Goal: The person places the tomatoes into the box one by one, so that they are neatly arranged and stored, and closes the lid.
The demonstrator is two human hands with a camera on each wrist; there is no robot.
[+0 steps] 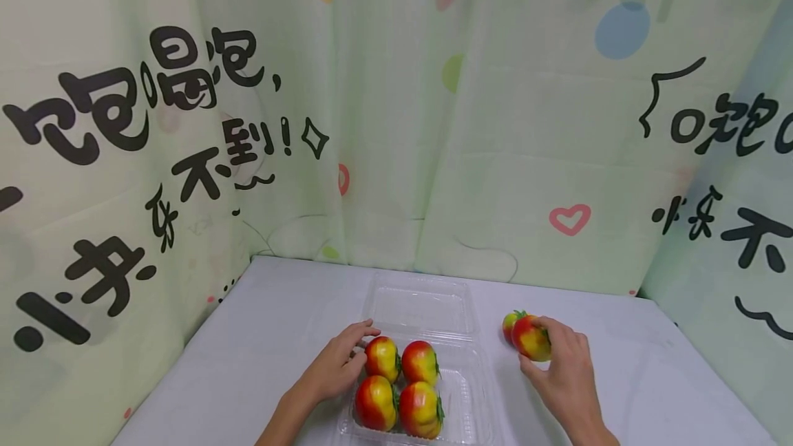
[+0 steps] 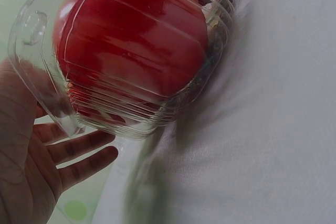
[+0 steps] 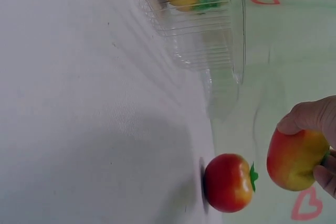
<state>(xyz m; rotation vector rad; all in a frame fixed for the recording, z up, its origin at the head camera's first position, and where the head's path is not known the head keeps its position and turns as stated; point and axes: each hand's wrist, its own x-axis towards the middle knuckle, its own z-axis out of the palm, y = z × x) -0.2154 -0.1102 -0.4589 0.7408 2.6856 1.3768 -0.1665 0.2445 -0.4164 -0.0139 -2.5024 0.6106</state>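
A clear plastic clamshell box (image 1: 460,391) stands on the table with its lid folded back. Several red-and-yellow fruits with green leafy tops, such as the front left one (image 1: 375,402), sit in its left part. My left hand (image 1: 334,367) is at the box's left rim; in the left wrist view its fingers (image 2: 86,163) are extended beside the clear wall. To the right of the box, my right hand (image 1: 566,374) pinches another such fruit (image 1: 531,340) between thumb and fingers. In the right wrist view this held fruit (image 3: 294,157) appears raised off the table.
One more loose fruit (image 1: 509,325) rests on the white table (image 1: 632,363), just beyond the held one. The box's open lid (image 1: 421,301) lies flat toward the back. Printed curtains (image 1: 390,122) hang around the table's back and sides.
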